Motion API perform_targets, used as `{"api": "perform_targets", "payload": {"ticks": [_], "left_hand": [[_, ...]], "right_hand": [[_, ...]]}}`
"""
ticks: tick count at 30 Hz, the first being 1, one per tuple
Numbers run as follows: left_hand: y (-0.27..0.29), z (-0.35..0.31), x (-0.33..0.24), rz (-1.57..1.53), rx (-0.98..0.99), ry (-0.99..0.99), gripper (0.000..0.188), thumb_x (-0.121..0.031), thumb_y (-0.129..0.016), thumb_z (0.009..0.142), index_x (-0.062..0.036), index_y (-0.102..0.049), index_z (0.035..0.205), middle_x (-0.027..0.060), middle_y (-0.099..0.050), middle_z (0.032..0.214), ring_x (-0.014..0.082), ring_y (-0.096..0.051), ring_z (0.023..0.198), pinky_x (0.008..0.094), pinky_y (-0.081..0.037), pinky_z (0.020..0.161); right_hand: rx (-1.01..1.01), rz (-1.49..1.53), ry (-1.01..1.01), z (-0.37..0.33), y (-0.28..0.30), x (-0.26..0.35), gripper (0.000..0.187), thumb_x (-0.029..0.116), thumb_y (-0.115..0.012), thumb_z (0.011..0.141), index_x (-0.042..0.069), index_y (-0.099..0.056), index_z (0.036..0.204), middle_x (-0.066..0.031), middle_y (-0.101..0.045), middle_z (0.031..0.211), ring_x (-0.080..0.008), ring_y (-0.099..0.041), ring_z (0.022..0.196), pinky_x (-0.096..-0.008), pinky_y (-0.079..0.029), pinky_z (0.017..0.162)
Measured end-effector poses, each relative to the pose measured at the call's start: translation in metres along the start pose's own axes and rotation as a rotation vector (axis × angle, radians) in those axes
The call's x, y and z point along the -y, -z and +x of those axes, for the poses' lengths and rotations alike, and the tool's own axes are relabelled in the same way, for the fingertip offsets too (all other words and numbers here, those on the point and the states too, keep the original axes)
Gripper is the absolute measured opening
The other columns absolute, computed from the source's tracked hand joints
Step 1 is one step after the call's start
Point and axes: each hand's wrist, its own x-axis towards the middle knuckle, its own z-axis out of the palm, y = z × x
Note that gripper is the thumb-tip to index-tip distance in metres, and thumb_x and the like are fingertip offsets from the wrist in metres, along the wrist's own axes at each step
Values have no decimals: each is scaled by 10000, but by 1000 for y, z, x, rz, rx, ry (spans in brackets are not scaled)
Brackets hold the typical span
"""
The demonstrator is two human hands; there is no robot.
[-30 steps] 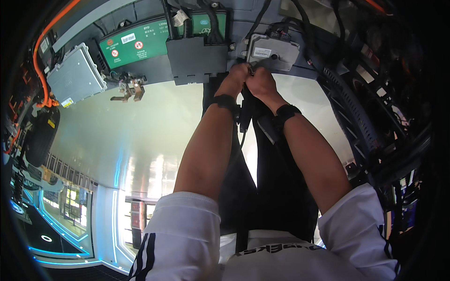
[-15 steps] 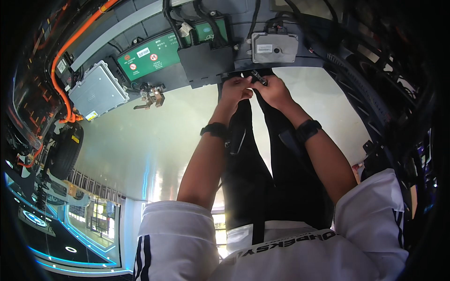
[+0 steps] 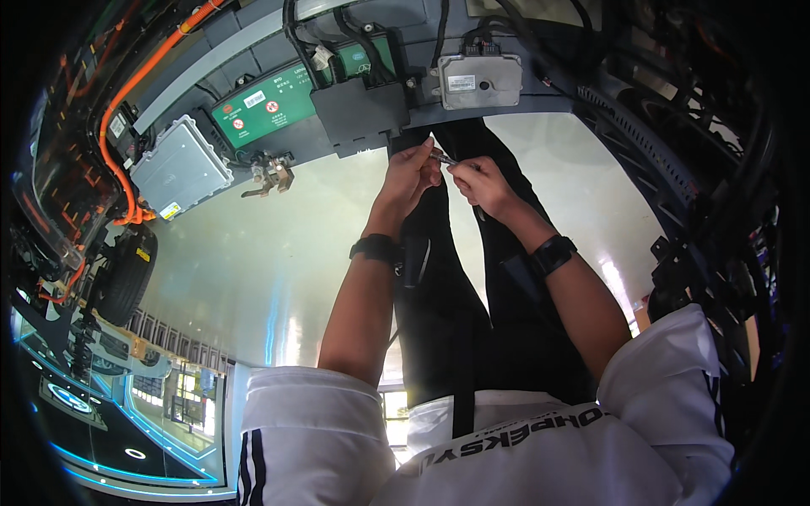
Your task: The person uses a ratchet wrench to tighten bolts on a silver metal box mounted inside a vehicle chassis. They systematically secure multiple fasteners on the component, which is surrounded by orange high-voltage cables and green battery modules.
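the left hand (image 3: 411, 171) and right hand (image 3: 477, 180) meet, fingertips pinched on a small thin metal piece (image 3: 442, 158) between them; its shape is too small to tell. just beyond sit a matte black plastic cover (image 3: 359, 114) and a ribbed grey metal box (image 3: 479, 81). further left, a green-topped battery (image 3: 270, 103), a silver finned module (image 3: 179, 166) and a smooth orange cable (image 3: 126, 93).
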Motion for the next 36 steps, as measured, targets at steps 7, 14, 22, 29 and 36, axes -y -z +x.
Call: {"api": "perform_targets", "payload": {"ticks": [7,14,22,29,36], "left_hand": [[-7,3,12,-45,-36,-11,343,-350,-568,989,-8,-585,967,1,-489,642,133,-479,579,281,-413,597],[-25,21,21,-313,-92,-11,351,-356,-537,1001,-15,-602,955,-16,-473,657,120,-455,582,288,-416,574],[-49,57,-2,-294,-116,-14,292,-207,-420,1023,15,-606,1063,73,-608,820,192,-586,735,317,-503,723],[-59,80,-32,-376,5,21,284,-167,-398,1012,33,-552,1142,137,-667,995,244,-631,903,361,-546,848],[-66,107,-48,-351,-176,9,180,-139,-480,991,8,-582,1011,172,-699,1001,239,-649,813,345,-552,745]], "right_hand": [[-102,-372,184,2,0,4,356,264,-575,892,-26,-594,687,-82,-536,553,-146,-519,519,-329,-409,525],[-254,-641,120,-1,-10,14,355,320,-583,871,-12,-659,771,-201,-665,741,-391,-659,773,-425,-504,685],[-422,-956,252,14,-6,21,306,302,-551,874,12,-649,899,-212,-677,805,-399,-661,813,-476,-524,749],[-417,-1151,189,34,3,55,355,319,-518,888,-8,-616,986,-229,-671,798,-414,-654,796,-495,-516,757],[-444,-1246,208,61,15,73,333,323,-527,897,21,-644,971,-209,-682,807,-382,-669,801,-474,-533,744]]}}
